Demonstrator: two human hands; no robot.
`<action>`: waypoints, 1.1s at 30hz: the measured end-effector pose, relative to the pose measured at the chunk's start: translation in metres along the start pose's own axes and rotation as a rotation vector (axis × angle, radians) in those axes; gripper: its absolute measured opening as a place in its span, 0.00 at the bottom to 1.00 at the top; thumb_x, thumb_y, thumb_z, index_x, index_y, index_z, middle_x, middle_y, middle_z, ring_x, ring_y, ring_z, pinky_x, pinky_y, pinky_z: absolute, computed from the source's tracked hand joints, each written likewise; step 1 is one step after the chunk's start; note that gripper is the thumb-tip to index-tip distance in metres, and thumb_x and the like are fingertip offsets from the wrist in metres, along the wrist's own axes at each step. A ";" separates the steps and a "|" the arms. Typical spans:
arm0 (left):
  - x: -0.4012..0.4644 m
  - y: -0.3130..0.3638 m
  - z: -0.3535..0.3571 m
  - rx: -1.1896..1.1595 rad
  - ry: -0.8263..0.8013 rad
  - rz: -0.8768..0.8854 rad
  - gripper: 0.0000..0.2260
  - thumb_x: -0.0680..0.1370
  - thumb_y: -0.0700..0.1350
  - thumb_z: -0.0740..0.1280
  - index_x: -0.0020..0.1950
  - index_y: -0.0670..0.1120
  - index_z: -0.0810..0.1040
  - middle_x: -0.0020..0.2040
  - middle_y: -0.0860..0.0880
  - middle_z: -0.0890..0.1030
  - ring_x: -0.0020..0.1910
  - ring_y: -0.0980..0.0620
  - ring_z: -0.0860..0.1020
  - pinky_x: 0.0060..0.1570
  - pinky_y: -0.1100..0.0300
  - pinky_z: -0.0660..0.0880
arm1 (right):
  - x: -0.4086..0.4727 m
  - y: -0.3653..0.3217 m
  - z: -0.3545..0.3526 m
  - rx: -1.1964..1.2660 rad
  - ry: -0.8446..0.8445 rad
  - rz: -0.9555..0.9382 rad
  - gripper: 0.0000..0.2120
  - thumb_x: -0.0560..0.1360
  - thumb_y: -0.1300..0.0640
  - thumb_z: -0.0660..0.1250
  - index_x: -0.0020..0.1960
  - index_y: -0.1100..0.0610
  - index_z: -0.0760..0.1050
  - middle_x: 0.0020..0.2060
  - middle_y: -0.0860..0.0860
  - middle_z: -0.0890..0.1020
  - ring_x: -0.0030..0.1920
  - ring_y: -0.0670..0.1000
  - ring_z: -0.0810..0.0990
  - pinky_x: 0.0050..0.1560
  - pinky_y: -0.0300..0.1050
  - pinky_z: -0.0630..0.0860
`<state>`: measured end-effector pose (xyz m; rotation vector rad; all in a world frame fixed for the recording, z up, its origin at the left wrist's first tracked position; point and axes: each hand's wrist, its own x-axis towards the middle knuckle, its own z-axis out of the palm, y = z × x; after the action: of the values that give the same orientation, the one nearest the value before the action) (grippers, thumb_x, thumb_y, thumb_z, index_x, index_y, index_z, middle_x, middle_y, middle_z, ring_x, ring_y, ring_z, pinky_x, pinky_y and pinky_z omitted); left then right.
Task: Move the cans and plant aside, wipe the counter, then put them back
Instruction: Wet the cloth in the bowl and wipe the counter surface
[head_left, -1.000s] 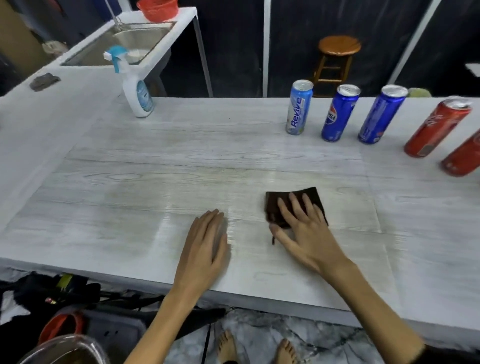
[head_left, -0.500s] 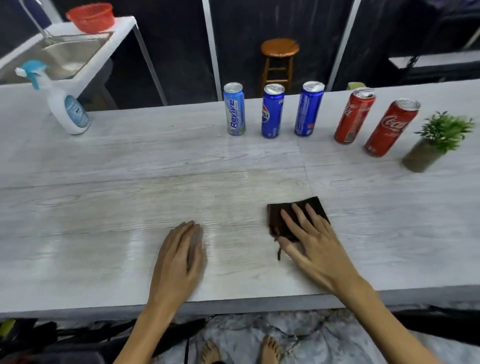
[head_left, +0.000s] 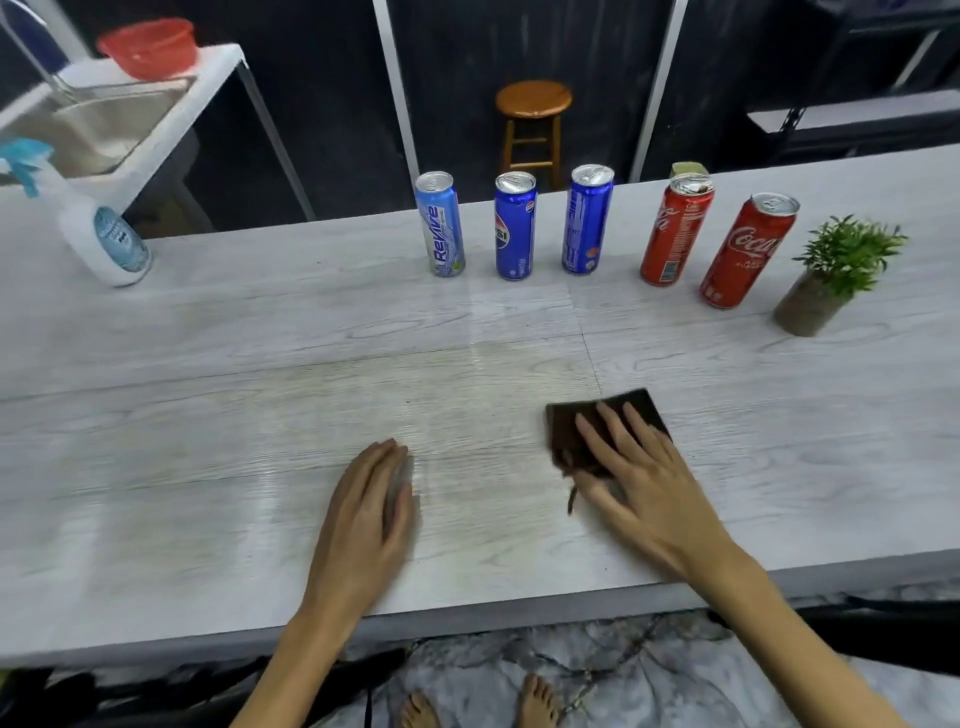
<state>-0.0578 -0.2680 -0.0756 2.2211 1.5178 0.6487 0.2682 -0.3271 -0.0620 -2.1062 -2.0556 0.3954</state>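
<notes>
While my right hand (head_left: 641, 483) presses flat on the brown cloth (head_left: 597, 431) and my left hand (head_left: 369, 514) lies open near the counter (head_left: 208, 415) front edge, the cans (head_left: 514, 226) and plant (head_left: 831, 275) line the far edge, 12 to 2 o'clock, with open room between.

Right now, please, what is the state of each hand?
Left hand: open, flat on the pale wood-grain counter, holding nothing.
Right hand: open, straight fingers pressing the dark brown folded cloth.
</notes>
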 end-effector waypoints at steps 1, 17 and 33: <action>0.000 -0.001 0.000 0.000 0.004 -0.003 0.21 0.84 0.48 0.61 0.77 0.44 0.70 0.77 0.53 0.69 0.77 0.58 0.64 0.76 0.69 0.54 | 0.018 -0.004 0.000 0.005 0.008 0.026 0.37 0.79 0.29 0.42 0.84 0.44 0.51 0.84 0.47 0.51 0.84 0.52 0.43 0.83 0.52 0.47; 0.007 -0.030 -0.017 0.038 0.057 -0.106 0.22 0.84 0.48 0.60 0.78 0.44 0.69 0.78 0.51 0.68 0.79 0.56 0.63 0.78 0.59 0.59 | 0.038 -0.002 -0.001 0.024 -0.047 -0.131 0.35 0.79 0.28 0.43 0.83 0.38 0.47 0.84 0.43 0.49 0.84 0.47 0.40 0.83 0.53 0.47; -0.005 -0.050 -0.040 0.004 0.123 -0.195 0.21 0.85 0.50 0.60 0.77 0.46 0.69 0.77 0.52 0.69 0.78 0.55 0.64 0.76 0.50 0.65 | 0.066 -0.157 0.059 0.070 -0.103 -0.524 0.33 0.82 0.35 0.56 0.83 0.45 0.58 0.83 0.49 0.58 0.84 0.54 0.49 0.83 0.49 0.42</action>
<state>-0.1200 -0.2536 -0.0705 2.0351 1.7694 0.7323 0.1015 -0.2597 -0.0745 -1.4518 -2.4959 0.4872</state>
